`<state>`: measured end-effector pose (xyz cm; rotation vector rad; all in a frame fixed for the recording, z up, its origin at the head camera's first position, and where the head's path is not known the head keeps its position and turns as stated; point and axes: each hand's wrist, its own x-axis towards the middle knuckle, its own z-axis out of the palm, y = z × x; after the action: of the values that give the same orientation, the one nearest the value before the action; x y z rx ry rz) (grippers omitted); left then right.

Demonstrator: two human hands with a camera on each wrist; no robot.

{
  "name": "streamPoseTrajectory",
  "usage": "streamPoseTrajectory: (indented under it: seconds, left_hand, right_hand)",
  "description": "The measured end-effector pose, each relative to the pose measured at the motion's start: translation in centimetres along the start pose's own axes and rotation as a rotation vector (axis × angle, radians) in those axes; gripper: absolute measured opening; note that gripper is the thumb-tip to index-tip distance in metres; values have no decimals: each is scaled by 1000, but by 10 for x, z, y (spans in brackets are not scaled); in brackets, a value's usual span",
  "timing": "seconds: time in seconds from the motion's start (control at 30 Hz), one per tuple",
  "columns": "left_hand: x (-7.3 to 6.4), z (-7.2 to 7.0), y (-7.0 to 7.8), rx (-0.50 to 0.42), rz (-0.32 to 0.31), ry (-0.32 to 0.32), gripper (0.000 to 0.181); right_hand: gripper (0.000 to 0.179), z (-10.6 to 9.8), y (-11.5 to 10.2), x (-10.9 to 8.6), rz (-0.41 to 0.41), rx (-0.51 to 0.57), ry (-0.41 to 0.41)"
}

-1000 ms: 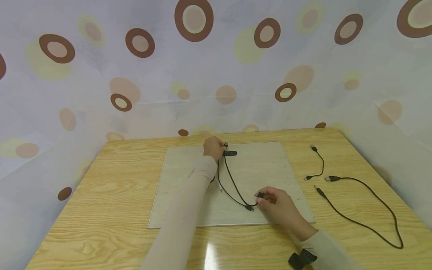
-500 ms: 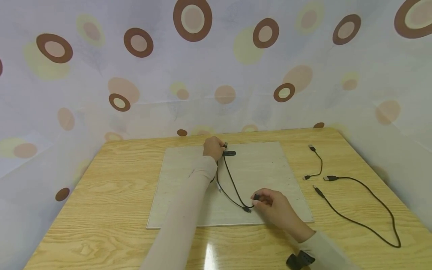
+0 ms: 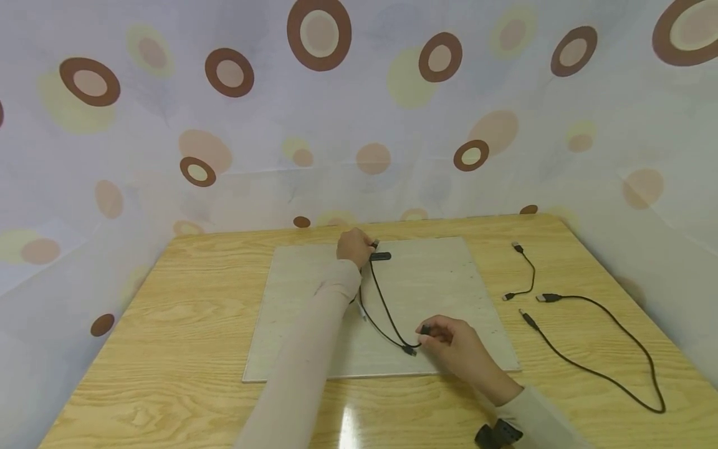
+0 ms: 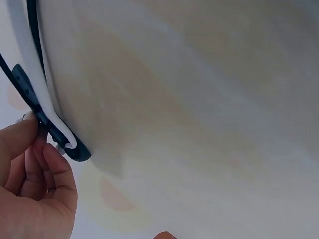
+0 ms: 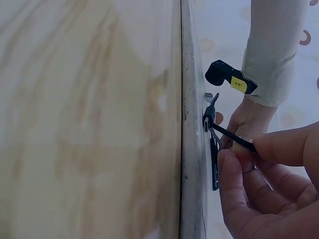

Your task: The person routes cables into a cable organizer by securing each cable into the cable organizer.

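At the far edge of the pale board [image 3: 314, 337], my left hand [image 3: 353, 247] pinches a black USB cable by its plug [image 3: 375, 244]. Beside those fingers lies a dark cable-holder strip [image 3: 381, 256]. In the left wrist view a white cable [image 4: 42, 94] and black cables run along the holder [image 4: 82, 154]. My right hand [image 3: 457, 349], near the board's front right, pinches the black plug [image 3: 426, 329] at a cable end between thumb and fingers. A black cable [image 3: 386, 302] runs between the two hands. Another plug [image 3: 410, 351] lies on the board just left of the right hand.
Right of the board, on the wooden table [image 3: 179, 312], lie a short black USB cable [image 3: 533, 274] and a longer looped one [image 3: 634, 337]. A dotted cloth [image 3: 336, 125] hangs behind and at the sides. A black wrist device [image 3: 498, 433] sits by the right sleeve.
The head view has shifted slightly. My right hand, with its plug, has edged a little left and nearer. The left hand keeps its place and hold.
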<state>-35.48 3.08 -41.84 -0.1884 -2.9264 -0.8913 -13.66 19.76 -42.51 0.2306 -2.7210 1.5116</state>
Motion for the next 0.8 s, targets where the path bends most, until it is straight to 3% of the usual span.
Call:
streamPoseTrajectory:
  seconds: [0.27, 0.53, 0.63, 0.8]
  left_hand:
    - [1, 2, -3, -38, -31, 3, 15]
    - [-6, -2, -4, -115, -27, 30, 26]
    - [-7, -3, -6, -104, -3, 21, 23]
    - [-3, -5, -12, -75, 89, -3, 11]
  right_hand:
    - [8, -1, 0, 0, 36, -26, 12]
    - [10, -1, -2, -1, 39, -9, 12]
    - [11, 0, -2, 0, 37, 0, 3]
    - [12, 0, -1, 1, 46, 13, -6]
